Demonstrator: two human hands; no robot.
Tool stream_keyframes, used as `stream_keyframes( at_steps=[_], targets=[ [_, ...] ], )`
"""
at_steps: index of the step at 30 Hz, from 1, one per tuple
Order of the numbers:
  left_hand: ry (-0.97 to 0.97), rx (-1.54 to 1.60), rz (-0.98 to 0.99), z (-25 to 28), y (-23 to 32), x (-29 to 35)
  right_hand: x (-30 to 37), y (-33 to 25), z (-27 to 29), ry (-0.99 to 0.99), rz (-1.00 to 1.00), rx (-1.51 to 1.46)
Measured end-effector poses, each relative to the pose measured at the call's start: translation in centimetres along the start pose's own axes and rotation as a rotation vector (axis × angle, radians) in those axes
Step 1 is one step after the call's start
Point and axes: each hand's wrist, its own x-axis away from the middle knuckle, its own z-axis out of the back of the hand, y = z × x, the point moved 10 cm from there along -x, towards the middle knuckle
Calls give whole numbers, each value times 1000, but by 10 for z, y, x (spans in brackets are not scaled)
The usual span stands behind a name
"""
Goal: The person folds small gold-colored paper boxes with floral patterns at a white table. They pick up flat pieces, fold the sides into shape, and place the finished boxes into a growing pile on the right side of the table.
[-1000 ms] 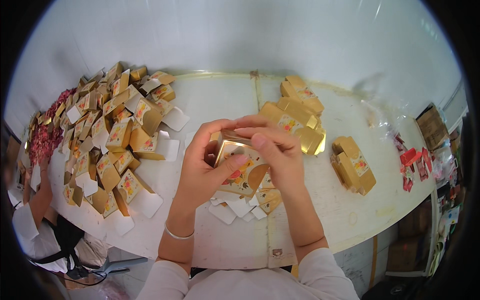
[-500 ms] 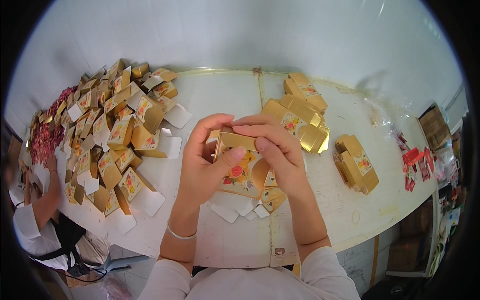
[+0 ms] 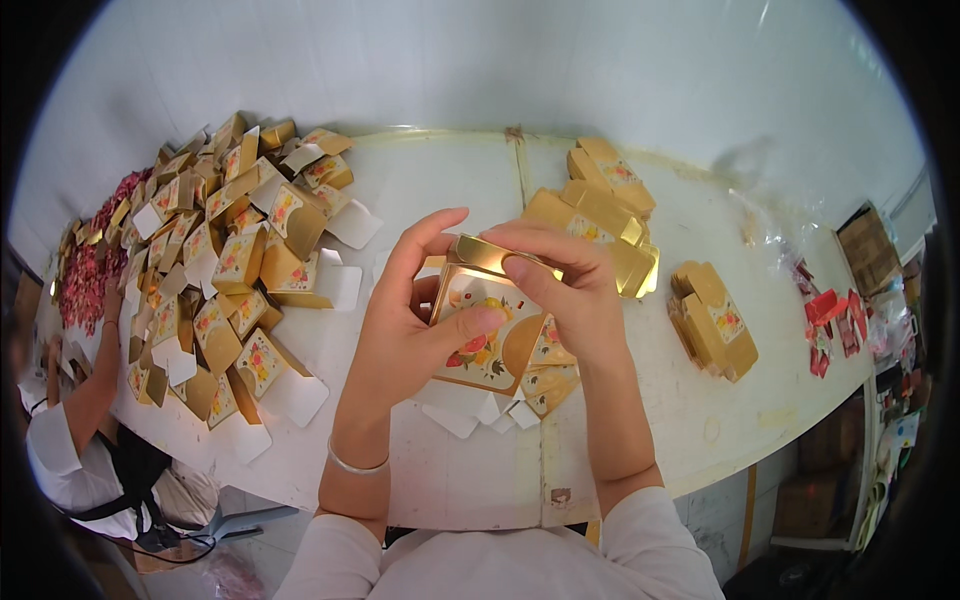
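- Above the white table (image 3: 420, 190), mid-frame, you hold a small gold box (image 3: 480, 320): glossy card, floral print on its face, top flap half folded.
- Your left hand (image 3: 405, 320) grips its left side, thumb pressed on the printed face, fingers curled behind.
- Your right hand (image 3: 570, 290) pinches the shiny gold flap (image 3: 490, 255) along the top edge.
- Under your hands: flat blanks (image 3: 540, 375) with white tabs.
- Left: big pile (image 3: 215, 260) of open boxes, gold with white flaps.
- Right: closed boxes (image 3: 715, 320), stacked.
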Motion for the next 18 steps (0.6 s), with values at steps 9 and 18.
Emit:
stream_keyframes(
  at_steps=[9,18],
  targets=[
    [-19,13,-47,3,-1,-2,1,-5,-10,-175,27,-99],
    [160,261,-125,14,-7,-4,17,-24,-15,165,382,232]
  ],
)
